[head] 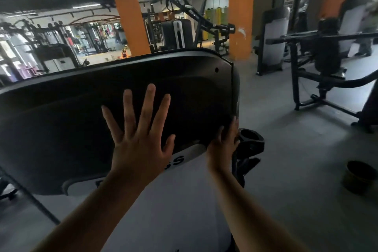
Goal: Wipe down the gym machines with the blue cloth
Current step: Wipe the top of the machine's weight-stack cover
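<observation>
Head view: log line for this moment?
left hand flat on cover | right hand at cover edge | cloth not in view

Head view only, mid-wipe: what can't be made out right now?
All head view.
Blue cloth: nowhere visible; perhaps under the right hand, cannot tell.
Right hand's palm side: turned away, against the cover edge.
Panel lettering: left hand covers it; only "SS" shows.
Far-right background: blurred.
</observation>
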